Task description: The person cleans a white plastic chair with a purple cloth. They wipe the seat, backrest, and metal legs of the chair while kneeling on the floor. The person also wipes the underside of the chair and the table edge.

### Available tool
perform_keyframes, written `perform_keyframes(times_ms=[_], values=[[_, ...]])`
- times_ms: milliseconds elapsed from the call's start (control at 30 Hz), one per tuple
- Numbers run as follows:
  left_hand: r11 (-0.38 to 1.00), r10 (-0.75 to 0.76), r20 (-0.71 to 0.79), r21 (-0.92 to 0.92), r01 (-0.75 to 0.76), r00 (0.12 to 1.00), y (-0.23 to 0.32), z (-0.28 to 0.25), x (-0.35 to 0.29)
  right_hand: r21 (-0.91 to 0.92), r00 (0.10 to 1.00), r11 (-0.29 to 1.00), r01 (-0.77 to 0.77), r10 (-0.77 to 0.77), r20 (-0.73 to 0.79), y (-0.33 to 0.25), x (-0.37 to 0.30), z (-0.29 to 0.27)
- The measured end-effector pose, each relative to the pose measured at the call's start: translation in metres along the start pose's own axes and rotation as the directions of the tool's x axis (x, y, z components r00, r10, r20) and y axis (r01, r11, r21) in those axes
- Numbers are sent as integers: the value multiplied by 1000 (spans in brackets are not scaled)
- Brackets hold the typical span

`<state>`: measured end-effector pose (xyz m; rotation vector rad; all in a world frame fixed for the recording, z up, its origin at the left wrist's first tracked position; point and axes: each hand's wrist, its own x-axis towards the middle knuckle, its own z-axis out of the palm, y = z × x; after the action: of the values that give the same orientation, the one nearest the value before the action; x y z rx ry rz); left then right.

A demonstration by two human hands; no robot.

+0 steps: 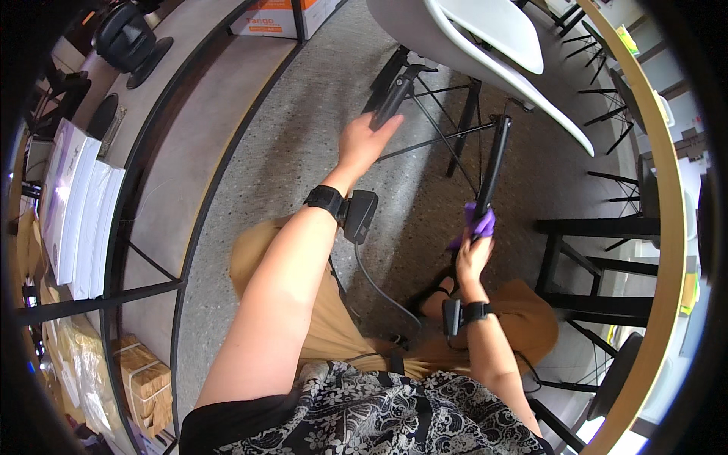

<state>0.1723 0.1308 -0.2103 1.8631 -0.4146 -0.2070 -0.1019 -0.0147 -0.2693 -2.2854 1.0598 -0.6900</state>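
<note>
A chair with a white shell seat [485,57] and black legs braced by thin crossed rods stands in front of me. My left hand [365,142] is closed around the lower part of one black leg [394,98]. On the right, my right hand [474,256] is closed on a purple cloth [481,221], which is wrapped around another black chair leg [494,167] near its end. The fingers of that hand are partly hidden behind the cloth and leg. Each wrist wears a black strap with a small box on it.
To my left is a black-framed shelf [182,288] with stacked white books [80,212] and a strapped wooden bundle [144,383]. An orange and white box [269,19] sits at the far end. A wooden table edge [658,250] curves along my right, with black stools [599,307] beside it.
</note>
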Motion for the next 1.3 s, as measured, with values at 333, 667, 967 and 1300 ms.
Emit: perform_keyframes(times_ms=[333, 667, 967, 1300], values=[[999, -19, 0, 26, 19, 1000, 4, -7, 1, -11, 997, 998, 58, -58, -58, -2, -1, 23], [1000, -7, 9, 19, 6, 1000, 2, -9, -2, 641, 793, 469, -607, 409, 452, 6, 38, -12], [999, -41, 28, 16, 40, 999, 12, -8, -1, 635, 731, 367, -680, 405, 549, 59, 32, 12], [997, 55, -23, -51, -56, 998, 5, 0, -1, 755, 828, 481, -446, 542, 144, 10, 5, 21]])
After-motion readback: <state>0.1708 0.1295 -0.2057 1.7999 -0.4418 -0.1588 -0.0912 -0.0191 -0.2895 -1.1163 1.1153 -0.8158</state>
